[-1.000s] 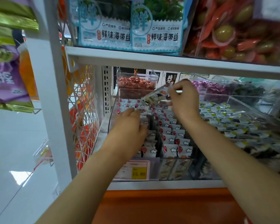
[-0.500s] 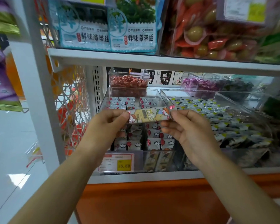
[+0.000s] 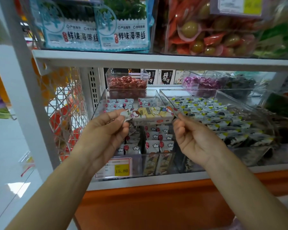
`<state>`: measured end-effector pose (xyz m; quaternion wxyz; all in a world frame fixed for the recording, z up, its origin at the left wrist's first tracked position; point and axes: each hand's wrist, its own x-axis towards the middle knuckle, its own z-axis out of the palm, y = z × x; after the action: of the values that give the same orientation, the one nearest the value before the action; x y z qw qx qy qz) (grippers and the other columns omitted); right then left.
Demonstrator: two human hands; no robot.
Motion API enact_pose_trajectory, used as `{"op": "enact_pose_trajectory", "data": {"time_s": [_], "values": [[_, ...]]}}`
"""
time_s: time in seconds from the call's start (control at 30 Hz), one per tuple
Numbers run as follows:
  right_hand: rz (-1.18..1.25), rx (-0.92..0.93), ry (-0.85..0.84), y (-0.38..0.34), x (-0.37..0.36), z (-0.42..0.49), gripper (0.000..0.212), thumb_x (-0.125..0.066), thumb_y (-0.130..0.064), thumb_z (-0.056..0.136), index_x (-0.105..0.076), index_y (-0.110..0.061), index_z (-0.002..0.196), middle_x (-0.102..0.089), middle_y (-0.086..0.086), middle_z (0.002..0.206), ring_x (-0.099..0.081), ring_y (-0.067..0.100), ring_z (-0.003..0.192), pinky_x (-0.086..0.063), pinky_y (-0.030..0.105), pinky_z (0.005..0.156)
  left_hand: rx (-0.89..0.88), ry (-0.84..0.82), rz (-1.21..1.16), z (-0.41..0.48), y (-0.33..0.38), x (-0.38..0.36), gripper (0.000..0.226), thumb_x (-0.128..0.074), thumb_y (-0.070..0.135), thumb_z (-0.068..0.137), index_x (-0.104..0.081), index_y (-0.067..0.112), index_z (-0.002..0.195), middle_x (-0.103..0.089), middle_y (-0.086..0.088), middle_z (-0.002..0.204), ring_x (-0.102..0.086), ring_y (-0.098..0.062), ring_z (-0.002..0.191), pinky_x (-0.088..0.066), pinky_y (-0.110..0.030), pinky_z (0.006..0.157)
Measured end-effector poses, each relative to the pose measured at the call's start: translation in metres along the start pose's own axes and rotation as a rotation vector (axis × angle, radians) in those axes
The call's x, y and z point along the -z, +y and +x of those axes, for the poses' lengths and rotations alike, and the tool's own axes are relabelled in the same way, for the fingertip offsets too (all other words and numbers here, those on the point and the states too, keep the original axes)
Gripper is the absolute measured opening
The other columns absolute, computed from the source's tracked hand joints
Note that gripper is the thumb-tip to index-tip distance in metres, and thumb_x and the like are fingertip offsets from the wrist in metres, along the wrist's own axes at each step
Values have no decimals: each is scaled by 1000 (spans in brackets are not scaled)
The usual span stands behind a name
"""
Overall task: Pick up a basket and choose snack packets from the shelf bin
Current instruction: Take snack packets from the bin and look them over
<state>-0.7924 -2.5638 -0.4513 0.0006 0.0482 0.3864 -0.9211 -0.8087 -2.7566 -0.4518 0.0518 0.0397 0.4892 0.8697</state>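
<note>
Head view, centre of frame. Item: one snack packet (image 3: 152, 114), held level above the clear shelf bin (image 3: 99, 107). It is pinched at its crimped left end by the left hand (image 3: 105, 130) and at its right end by the right hand (image 3: 193, 135). Handling, as judged: light and small; film wrapper soft and probably slick; contents seemingly a firm block. The crimped end seals are rated the surest hold, and the middle is better left unsqueezed. No basket is seen.

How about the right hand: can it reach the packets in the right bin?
Likely yes: the right bin is open-topped, just beyond the right hand, nothing between. But that hand and the left hand each pinch an end of the snack packet; release first.
</note>
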Motion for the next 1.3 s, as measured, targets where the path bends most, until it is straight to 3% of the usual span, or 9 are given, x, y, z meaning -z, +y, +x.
{"op": "enact_pose_trajectory", "data": {"time_s": [0.17,0.3,0.4,0.63,0.8,0.93,1.03,1.17,1.3], "values": [[-411,325,23,3,4,0,11,-52,-6,92,-60,-6,85,-61,4,60,-61,11,47,-50,19,42,-33,-26,36,-2,1,0,18,-47,-3,90,-64,4,90,-60,-1,62,-60,-6,55,-52,-14,54],[-669,574,-37,7,5,-1,12,-50,2,92,-57,-7,93,-67,-1,72,-67,17,58,-56,25,51,-64,-89,241,-4,-1,3,24,-58,25,81,-73,13,66,-67,-5,74,-64,-11,66,-55,-21,64],[-765,588,-84,9,4,-3,15,-51,2,91,-60,-9,87,-70,-6,75,-69,18,68,-57,28,55,-128,-79,408,-5,-2,4,23,-60,35,71,-74,17,73,-72,-2,87,-68,-10,79,-55,-23,74],[-810,572,-69,12,4,-3,8,-63,-12,86,-57,-8,90,-64,12,90,-68,17,77,-60,37,64,-155,-170,383,-5,1,7,42,-63,21,70,-67,15,112,-69,-11,109,-66,-18,102,-52,-20,85],[-847,581,-76,11,5,0,6,-65,-18,84,-70,-19,79,-68,7,83,-67,26,83,-59,46,70,-191,-190,520,-10,2,5,45,-65,25,66,-67,28,110,-69,-2,108,-65,-19,102,-48,-33,96],[-878,656,-10,11,6,0,16,-66,-22,82,-66,-11,70,-63,24,81,-62,42,82,-53,58,73,-226,-200,623,-13,1,2,46,-64,27,69,-63,34,114,-66,2,112,-63,-16,102,-50,-27,91],[-901,686,3,10,8,1,28,-65,-21,85,-60,3,70,-56,34,77,-57,50,78,-51,62,68,-263,-208,696,-13,0,1,39,-63,17,81,-62,36,114,-64,1,101,-61,-9,84,-51,-13,69],[-946,723,21,8,8,2,38,-64,-23,85,-56,9,68,-54,34,72,-56,48,72,-52,55,66,-259,-209,797,-14,0,0,40,-64,13,82,-63,43,109,-61,5,106,-60,-10,93,-53,-21,76],[-1072,804,26,9,7,0,39,-64,-24,85,-57,6,63,-51,22,57,-47,22,52,-42,28,53,-230,-194,825,-14,-4,-3,24,-67,23,80,-67,36,100,-67,4,102,-64,-6,88,-49,-20,73]]}}
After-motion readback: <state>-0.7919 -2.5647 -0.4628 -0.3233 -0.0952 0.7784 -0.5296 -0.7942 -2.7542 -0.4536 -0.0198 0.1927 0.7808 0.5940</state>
